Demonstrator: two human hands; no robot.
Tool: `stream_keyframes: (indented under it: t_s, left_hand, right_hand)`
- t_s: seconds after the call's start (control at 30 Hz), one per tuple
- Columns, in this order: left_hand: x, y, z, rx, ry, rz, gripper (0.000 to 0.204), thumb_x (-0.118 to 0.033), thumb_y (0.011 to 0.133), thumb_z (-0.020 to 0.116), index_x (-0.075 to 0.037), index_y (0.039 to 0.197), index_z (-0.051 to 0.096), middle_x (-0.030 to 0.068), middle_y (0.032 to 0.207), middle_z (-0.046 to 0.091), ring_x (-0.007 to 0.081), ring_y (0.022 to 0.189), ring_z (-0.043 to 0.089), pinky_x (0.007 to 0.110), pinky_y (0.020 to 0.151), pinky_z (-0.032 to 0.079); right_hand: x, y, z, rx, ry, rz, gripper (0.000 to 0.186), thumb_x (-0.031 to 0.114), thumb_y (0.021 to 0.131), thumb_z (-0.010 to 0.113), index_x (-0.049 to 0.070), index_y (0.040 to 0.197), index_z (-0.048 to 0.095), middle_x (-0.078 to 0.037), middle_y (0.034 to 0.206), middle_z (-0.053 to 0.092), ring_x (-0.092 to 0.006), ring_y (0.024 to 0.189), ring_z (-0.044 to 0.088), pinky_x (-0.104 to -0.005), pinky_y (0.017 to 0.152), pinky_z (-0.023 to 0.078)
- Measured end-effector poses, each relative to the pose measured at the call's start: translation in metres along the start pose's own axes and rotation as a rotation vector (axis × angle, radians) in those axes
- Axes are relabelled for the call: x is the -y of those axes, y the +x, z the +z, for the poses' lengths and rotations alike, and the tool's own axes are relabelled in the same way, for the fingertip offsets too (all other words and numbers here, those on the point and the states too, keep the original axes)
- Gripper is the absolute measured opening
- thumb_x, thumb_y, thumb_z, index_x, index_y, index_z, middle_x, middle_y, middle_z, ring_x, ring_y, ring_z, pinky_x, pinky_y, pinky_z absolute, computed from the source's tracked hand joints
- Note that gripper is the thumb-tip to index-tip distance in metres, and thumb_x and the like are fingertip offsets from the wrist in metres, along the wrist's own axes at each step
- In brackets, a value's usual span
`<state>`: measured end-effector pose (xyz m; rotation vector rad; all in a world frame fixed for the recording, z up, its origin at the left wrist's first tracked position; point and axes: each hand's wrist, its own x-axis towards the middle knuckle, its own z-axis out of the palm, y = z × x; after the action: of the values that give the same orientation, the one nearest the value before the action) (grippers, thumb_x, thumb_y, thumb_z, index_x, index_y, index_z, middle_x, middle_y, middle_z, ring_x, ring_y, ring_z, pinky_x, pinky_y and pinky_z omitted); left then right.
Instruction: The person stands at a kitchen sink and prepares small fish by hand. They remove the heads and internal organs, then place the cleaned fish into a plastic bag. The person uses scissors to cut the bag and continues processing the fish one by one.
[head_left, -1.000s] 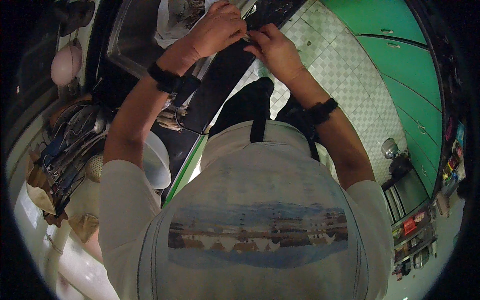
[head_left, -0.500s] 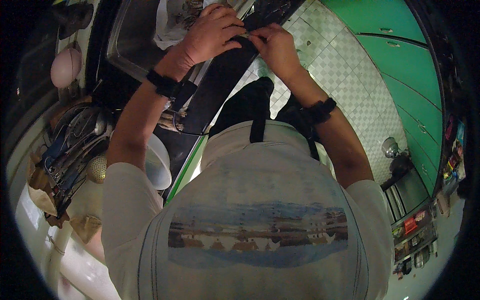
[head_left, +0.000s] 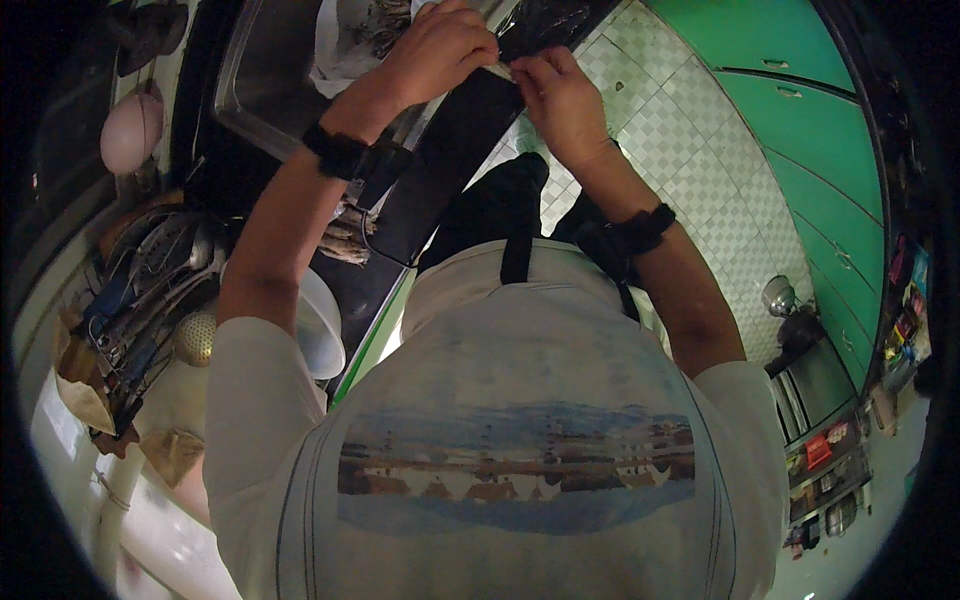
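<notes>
Above the black counter edge (head_left: 470, 130), my left hand (head_left: 440, 52) and my right hand (head_left: 566, 105) are close together with fingertips pinched. A small pale piece between them is too small to name. Left of my left hand, a crumpled white plastic bag (head_left: 335, 65) lies by the metal sink (head_left: 262, 100), with thin greyish-brown pieces like small dried fish (head_left: 388, 14) in it. A heap of similar pale brown pieces (head_left: 345, 242) sits on the counter beside my left forearm. Shiny black plastic (head_left: 545, 25) lies just beyond my fingertips.
Beside my left elbow stands a white bowl (head_left: 320, 325). Farther left, kitchen utensils (head_left: 150, 285) crowd a holder, and a pink round object (head_left: 132, 133) hangs above. Green cabinets (head_left: 800, 110) line the right side, past the tiled floor (head_left: 690, 160).
My left hand's spread fingers have drawn together into a pinch, and its wrist has shifted slightly right. My right hand has moved a little right and down.
</notes>
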<state>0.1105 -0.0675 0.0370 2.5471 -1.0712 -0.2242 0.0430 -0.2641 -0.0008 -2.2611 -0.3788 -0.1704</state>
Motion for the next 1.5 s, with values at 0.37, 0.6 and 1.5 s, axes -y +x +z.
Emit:
stream_keyframes:
  t_s: [0.37,0.6,1.5]
  left_hand:
    - [0.004,0.01,-0.002,0.086,-0.002,-0.027,0.015,-0.021,0.084,0.065,-0.01,0.092,0.069,0.0041,0.094,0.062,0.025,0.099,0.056,0.041,0.09,0.041]
    - [-0.006,-0.019,0.008,-0.165,0.149,0.103,0.02,-0.02,0.08,0.064,-0.019,0.1,0.069,-0.0051,0.101,0.063,0.0167,0.105,0.055,0.038,0.093,0.04]
    - [-0.004,0.015,-0.006,0.032,0.143,0.172,0.009,-0.016,0.082,0.063,-0.011,0.087,0.069,0.0026,0.092,0.06,0.0215,0.104,0.053,0.037,0.091,0.039]
  right_hand:
    - [-0.005,0.004,-0.005,0.06,-0.154,-0.226,0.019,0.018,0.078,0.072,0.009,0.094,0.069,-0.007,0.085,0.06,-0.0269,0.078,0.062,-0.0369,0.066,0.054]
    - [-0.007,0.014,-0.009,0.145,-0.003,-0.035,0.016,0.019,0.08,0.071,0.007,0.091,0.071,-0.012,0.083,0.062,-0.0319,0.074,0.063,-0.0388,0.067,0.052]
    - [-0.015,0.016,-0.016,0.11,-0.075,-0.092,0.029,0.022,0.077,0.075,0.01,0.101,0.068,-0.007,0.091,0.063,-0.0272,0.079,0.064,-0.0377,0.068,0.054]
